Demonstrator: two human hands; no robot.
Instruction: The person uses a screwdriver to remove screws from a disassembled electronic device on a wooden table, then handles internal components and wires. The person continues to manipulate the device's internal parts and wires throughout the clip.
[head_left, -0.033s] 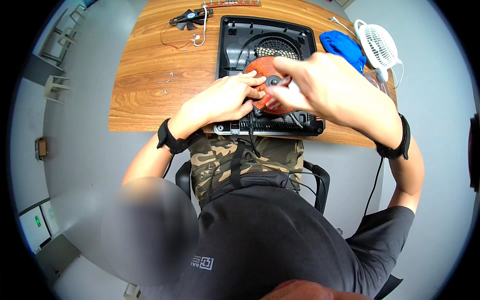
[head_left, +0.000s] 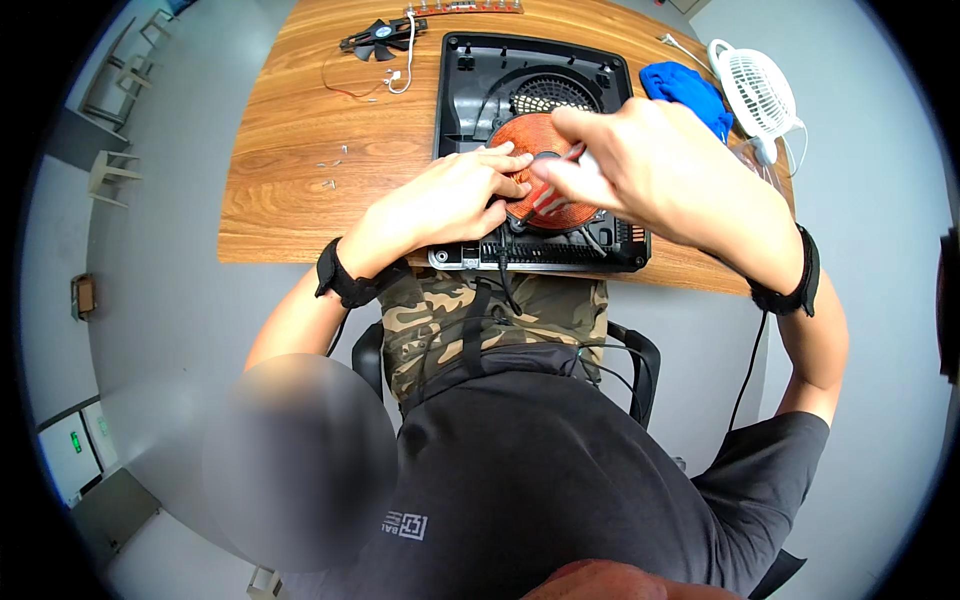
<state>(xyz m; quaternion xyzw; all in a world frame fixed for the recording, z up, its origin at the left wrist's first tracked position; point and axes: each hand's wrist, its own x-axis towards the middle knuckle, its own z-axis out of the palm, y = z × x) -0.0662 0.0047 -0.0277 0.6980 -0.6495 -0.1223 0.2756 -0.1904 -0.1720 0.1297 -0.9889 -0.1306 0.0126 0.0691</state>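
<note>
A round copper-coloured coil [head_left: 532, 128] sits inside an open black plastic housing [head_left: 470, 90], which looks like the shell of an induction cooker. My left hand [head_left: 450, 195] lies on the coil's left side, fingers stretched out and pressing down. Over the coil's right side, my right hand [head_left: 640, 170] is closed round a red-and-white screwdriver [head_left: 553, 200]. Its shaft slants down toward the coil's lower left edge. Fingers and housing hide where the tip ends. A black cable [head_left: 503, 262] hangs from the housing's near edge.
Several small screws [head_left: 330, 184] lie on the wooden table [head_left: 290, 140] at left. Farther back are a black cooling fan [head_left: 380, 38], a white cable [head_left: 409, 60] and a red strip [head_left: 465, 7]. A blue cloth [head_left: 688, 97] and a white desk fan [head_left: 757, 92] stand at right.
My right hand and the screwdriver have shifted very slightly, with the handle turned a little. My left hand stays in place on the coil.
</note>
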